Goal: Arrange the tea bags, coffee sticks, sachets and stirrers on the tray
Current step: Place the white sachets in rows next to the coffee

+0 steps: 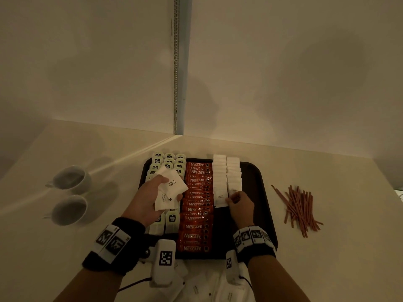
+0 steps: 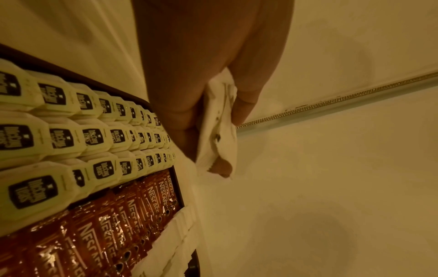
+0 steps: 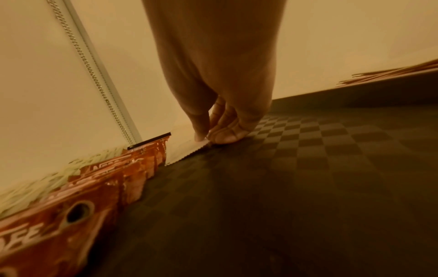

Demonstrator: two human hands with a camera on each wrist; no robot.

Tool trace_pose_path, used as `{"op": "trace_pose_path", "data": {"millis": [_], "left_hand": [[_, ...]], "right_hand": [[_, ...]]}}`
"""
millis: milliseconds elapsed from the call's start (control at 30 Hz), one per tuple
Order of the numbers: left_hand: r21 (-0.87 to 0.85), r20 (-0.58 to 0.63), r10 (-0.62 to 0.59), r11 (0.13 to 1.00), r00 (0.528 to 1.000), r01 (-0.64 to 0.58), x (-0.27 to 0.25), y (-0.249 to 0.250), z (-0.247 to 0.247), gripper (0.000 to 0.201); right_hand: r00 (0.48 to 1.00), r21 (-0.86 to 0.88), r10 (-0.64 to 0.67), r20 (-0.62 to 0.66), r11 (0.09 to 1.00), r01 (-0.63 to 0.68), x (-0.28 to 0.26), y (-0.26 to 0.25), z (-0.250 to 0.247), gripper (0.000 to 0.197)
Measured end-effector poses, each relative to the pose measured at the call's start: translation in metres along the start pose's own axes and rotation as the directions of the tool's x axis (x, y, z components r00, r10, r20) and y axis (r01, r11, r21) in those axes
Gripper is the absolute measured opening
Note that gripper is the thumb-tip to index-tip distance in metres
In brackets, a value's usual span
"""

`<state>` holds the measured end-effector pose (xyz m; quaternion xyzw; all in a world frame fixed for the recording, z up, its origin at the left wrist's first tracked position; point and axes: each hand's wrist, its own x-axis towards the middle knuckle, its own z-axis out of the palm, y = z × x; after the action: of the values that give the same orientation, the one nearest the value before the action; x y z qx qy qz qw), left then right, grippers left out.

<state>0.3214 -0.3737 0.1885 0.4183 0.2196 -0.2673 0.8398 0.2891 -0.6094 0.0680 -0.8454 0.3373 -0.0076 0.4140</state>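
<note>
A dark tray [image 1: 255, 186] holds three columns of pale tea bags [image 1: 169, 162] on its left. Red Nescafe coffee sticks [image 1: 197, 214] fill its middle, and two rows of white sugar sachets [image 1: 226, 173] lie to their right. My left hand [image 1: 157, 192] hovers over the tea bags and grips a bundle of sugar sachets [image 1: 174, 186], seen edge-on as sachets [image 2: 220, 131] in the left wrist view. My right hand [image 1: 235, 200] pinches the corner of a sachet [image 3: 184, 148] at the near end of the rows, low on the tray floor [image 3: 308, 168]. Brown stirrers [image 1: 298, 208] lie heaped on the counter to the tray's right.
Two white cups [image 1: 72, 177] [image 1: 68, 210] stand on the counter left of the tray. More loose sachets [image 1: 209, 288] lie at the front edge between my forearms. Walls meet in a corner with a metal strip [image 1: 177, 83] just behind the tray.
</note>
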Motion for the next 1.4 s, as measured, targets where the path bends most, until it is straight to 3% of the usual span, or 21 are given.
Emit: {"op": "trace_pose_path", "data": {"millis": [100, 200, 300, 367, 400, 500, 733, 900, 1000, 1167, 1267, 1400], "left_hand": [[0.019, -0.004, 0.027, 0.999, 1.0, -0.027, 0.001, 0.0, 0.0, 0.017], [0.081, -0.013, 0.069, 0.994, 0.998, -0.067, 0.001, -0.001, 0.001, 0.02], [0.13, -0.001, 0.135, 0.982, 0.991, -0.133, 0.002, -0.002, 0.007, 0.015], [0.18, -0.003, 0.172, 0.969, 0.985, -0.169, 0.002, 0.0, 0.012, 0.011], [0.207, -0.003, 0.186, 0.961, 0.983, -0.181, 0.003, 0.0, 0.014, 0.01], [0.293, 0.011, 0.232, 0.929, 0.973, -0.225, 0.005, 0.003, 0.014, 0.019], [0.409, 0.085, 0.316, 0.854, 0.945, -0.323, 0.005, -0.002, 0.012, 0.02], [0.363, 0.083, 0.269, 0.889, 0.96, -0.28, 0.003, -0.005, 0.018, 0.011], [0.279, 0.072, 0.202, 0.936, 0.977, -0.214, 0.003, -0.003, 0.014, 0.012], [0.25, 0.033, 0.205, 0.946, 0.978, -0.207, 0.006, 0.001, 0.0, 0.012], [0.226, 0.043, 0.2, 0.952, 0.979, -0.205, 0.007, 0.003, -0.004, 0.013], [0.193, 0.059, 0.177, 0.963, 0.982, -0.186, 0.007, 0.004, -0.005, 0.015]], "right_hand": [[1.0, -0.01, -0.026, -0.009, 1.0, 0.026, -0.004, -0.006, 0.0, 0.014], [0.99, 0.151, -0.132, 0.059, 0.981, 0.122, -0.018, -0.036, -0.007, 0.012], [0.886, 0.425, -0.296, 0.358, 0.896, 0.128, -0.045, -0.08, -0.012, 0.029], [0.819, 0.501, -0.383, 0.427, 0.855, 0.139, -0.058, -0.099, -0.012, 0.036], [0.809, 0.519, -0.409, 0.422, 0.841, 0.154, -0.062, -0.104, -0.011, 0.032], [0.836, 0.546, -0.425, 0.346, 0.816, 0.189, -0.064, -0.109, -0.01, 0.014], [0.866, 0.639, -0.388, 0.316, 0.762, 0.108, -0.06, -0.107, -0.015, 0.016], [0.879, 0.69, -0.396, 0.267, 0.715, 0.112, -0.055, -0.097, -0.025, 0.016], [0.919, 0.647, -0.348, 0.185, 0.747, 0.153, -0.044, -0.079, -0.041, 0.014], [0.987, 0.415, -0.143, 0.076, 0.904, 0.099, -0.014, -0.025, -0.057, 0.011], [0.995, 0.205, -0.023, 0.092, 0.979, 0.004, 0.004, 0.006, -0.054, 0.018], [0.989, -0.032, 0.063, 0.136, 0.998, -0.059, 0.02, 0.031, -0.044, 0.025]]}}
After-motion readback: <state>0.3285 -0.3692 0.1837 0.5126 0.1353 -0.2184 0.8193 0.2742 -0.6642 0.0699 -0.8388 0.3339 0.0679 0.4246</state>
